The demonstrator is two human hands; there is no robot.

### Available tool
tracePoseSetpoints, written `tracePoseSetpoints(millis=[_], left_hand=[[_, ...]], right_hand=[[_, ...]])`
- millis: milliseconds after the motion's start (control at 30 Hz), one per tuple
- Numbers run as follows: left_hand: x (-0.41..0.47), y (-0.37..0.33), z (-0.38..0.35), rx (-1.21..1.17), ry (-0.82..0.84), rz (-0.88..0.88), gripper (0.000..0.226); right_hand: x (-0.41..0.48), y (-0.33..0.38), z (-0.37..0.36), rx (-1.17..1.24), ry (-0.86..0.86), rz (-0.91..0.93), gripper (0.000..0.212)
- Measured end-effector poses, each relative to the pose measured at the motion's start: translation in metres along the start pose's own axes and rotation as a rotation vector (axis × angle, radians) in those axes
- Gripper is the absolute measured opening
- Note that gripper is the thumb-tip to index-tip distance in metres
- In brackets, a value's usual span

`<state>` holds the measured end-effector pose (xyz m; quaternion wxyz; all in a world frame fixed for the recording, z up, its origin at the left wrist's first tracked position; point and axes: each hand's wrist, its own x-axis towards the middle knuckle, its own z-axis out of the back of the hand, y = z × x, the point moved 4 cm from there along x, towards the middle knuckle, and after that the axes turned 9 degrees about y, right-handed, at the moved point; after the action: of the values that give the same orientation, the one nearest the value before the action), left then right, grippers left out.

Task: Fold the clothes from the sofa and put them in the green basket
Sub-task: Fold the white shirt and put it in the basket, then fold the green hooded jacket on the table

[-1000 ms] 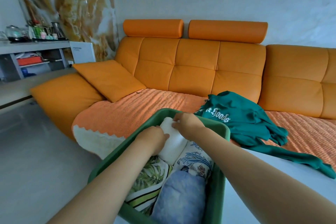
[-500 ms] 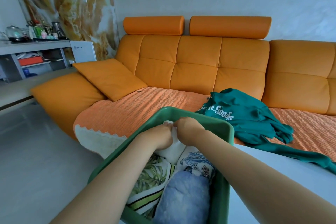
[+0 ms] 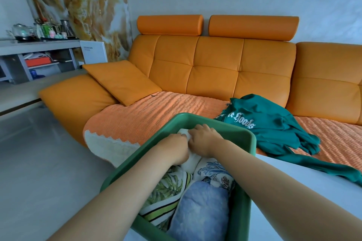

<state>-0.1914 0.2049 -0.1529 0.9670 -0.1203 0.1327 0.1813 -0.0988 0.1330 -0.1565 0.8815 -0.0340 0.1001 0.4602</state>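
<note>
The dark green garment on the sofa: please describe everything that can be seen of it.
The dark green garment looks like soft knit fabric, with white Gothic lettering. It lies unfolded and crumpled on the orange ribbed cover of the sofa seat, behind the right corner of the green basket. One sleeve trails right along the seat's front edge.

a home living room: orange sofa, cushion, cluttered shelf.

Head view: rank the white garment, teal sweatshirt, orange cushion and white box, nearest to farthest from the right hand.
1. white garment, held by the right hand in the green basket
2. teal sweatshirt, right, on the sofa
3. orange cushion, left end
4. white box, far left
</note>
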Motion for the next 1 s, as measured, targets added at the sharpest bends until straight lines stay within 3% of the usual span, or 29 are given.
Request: tracePoseSetpoints(millis=[100,200,433,633,767,900,1000], left_hand=[[-0.002,0.004,-0.007,-0.164,0.126,0.009,0.059],[0.0,0.007,-0.006,-0.234,0.144,0.005,0.073],[-0.003,0.011,0.004,-0.258,0.118,-0.049,0.072],[-0.019,0.003,0.048,-0.411,-0.188,-0.14,0.046],[-0.027,-0.038,0.074,-0.439,-0.32,-0.217,0.049],[-0.021,-0.112,0.084,-0.408,-0.354,-0.324,0.046],[-0.003,-0.173,0.078,-0.348,-0.319,-0.368,0.047]], right_hand=[[-0.002,0.007,0.0,0.05,-0.008,0.086,0.041],[0.001,0.009,-0.003,0.163,0.116,0.062,0.043],[-0.005,0.004,0.002,0.215,0.159,0.104,0.054],[-0.035,-0.026,0.046,0.347,-0.107,0.071,0.047],[-0.073,-0.061,0.073,0.404,-0.269,0.022,0.038],[-0.112,-0.115,0.084,0.41,-0.41,-0.079,0.035],[-0.133,-0.17,0.072,0.393,-0.378,-0.163,0.036]])
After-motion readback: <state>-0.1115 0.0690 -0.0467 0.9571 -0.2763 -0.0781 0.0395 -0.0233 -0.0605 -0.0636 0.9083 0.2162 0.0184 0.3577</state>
